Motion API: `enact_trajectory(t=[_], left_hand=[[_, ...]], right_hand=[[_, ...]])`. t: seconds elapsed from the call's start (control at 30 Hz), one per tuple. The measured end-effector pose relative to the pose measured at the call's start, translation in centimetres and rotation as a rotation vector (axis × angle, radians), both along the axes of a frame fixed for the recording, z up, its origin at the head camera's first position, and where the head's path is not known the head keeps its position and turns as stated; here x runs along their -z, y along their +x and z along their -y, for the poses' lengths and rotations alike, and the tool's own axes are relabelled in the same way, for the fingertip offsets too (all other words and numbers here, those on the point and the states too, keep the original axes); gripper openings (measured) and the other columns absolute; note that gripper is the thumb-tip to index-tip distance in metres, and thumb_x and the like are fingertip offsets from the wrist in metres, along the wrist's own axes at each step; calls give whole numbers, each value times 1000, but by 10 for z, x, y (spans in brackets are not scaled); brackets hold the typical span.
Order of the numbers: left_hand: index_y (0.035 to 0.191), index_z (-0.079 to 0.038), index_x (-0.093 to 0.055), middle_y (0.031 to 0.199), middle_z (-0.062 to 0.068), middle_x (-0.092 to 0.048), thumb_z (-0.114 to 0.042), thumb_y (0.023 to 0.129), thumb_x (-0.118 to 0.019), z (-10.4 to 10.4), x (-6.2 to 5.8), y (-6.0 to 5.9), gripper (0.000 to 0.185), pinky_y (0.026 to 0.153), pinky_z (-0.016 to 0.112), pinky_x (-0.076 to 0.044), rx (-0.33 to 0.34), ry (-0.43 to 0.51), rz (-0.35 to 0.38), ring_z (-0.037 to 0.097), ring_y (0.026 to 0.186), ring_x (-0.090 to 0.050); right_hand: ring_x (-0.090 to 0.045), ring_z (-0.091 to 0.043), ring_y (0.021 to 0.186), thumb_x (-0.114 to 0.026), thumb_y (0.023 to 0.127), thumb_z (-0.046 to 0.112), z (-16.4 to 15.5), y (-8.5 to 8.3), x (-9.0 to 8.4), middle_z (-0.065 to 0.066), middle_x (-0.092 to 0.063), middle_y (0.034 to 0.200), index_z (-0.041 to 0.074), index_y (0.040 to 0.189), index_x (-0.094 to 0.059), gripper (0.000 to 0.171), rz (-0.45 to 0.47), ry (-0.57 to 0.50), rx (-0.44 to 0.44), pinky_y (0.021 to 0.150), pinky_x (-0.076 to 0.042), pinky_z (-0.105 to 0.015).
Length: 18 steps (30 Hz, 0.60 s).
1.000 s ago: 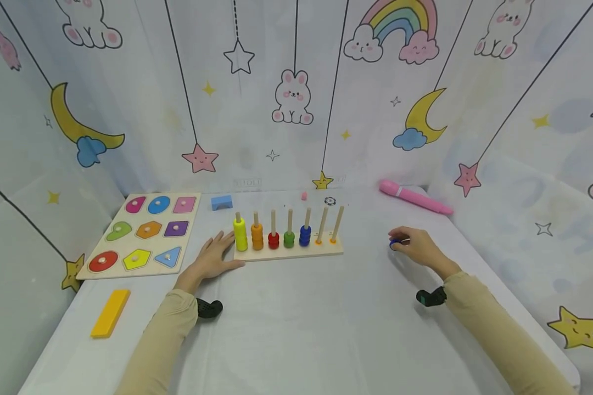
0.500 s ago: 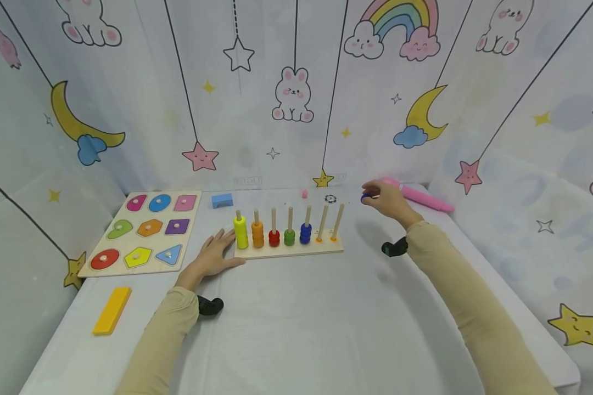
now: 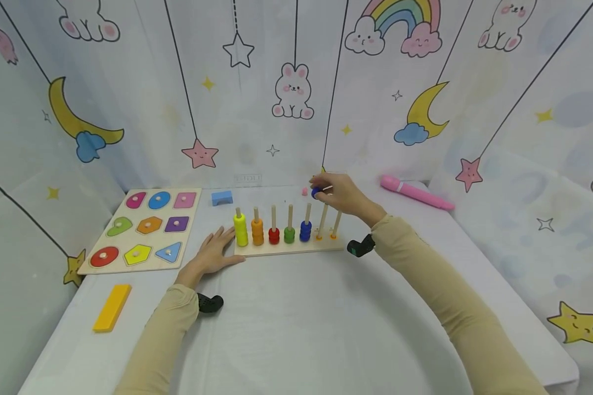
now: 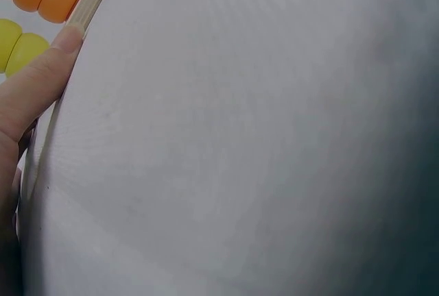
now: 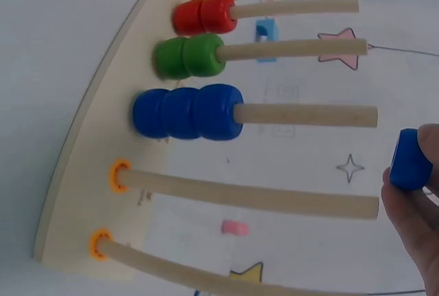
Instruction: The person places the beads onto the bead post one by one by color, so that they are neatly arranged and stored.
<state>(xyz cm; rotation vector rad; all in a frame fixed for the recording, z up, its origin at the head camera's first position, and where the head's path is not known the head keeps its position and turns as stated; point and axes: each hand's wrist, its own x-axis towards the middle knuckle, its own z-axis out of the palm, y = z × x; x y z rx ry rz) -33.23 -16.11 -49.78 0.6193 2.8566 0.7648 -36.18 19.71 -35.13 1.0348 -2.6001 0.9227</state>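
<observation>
A desk [image 3: 296,329] draped in white cloth is carrying everything, ringed by a soft curtain printed with moons, stars and rabbits. At about nine o'clock from the desk's middle a flat wooden shape puzzle [image 3: 140,230] is lying, its nine coloured knobbed pieces sitting in their recesses. At twelve o'clock the wooden peg board [image 3: 289,248] is standing, a long pale base with seven upright dowels. Rounded beads are filling the dowels from the left: a yellow stack [image 3: 240,230], an orange stack [image 3: 257,232], red beads [image 3: 274,236], green beads [image 3: 289,236] and three blue beads [image 5: 188,112]. The two dowels at the right end are carrying only a thin orange ring at the foot.

A smooth pink pen [image 3: 415,193] is lying at two o'clock near the curtain. A flat yellow bar [image 3: 111,307] is resting at eight o'clock, and a small blue arch block [image 3: 222,198] is sitting at eleven o'clock, behind the board. A tiny pink piece [image 3: 304,191] is lying at the far edge.

The left hand [image 3: 212,257] is lying flat on the cloth, fingers [image 4: 34,83] straight and spread, the thumb touching the board's left end. The right hand [image 3: 341,193] is hovering above the board, its fingers pinching a small blue bead [image 5: 410,159] in the air just off the tip of the blue dowel.
</observation>
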Motion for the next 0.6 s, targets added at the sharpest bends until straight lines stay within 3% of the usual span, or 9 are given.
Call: enact_trajectory(t=[0.2,0.6], left_hand=[[148,-4,-28,154,16,-20,-49,83,-66,0,2,-1,88,113,54,1,3,0,-8,39,141,-5],[149,-5,-27,155,15,-20,-48,83,-67,0,1,-2,88,114,53,2,0,-3,0,37,142,-4]], right_hand=[[-65,-20,94,-65,86,-2,14,5,3,-12,-67,102,-3,113,-60,27,25,48,-86,81,-55,-27],[-64,-21,97,-67,85,1,18,11,-1,-11,-66,106,-1,116,-59,32,59,70,-54,85,-54,-32]])
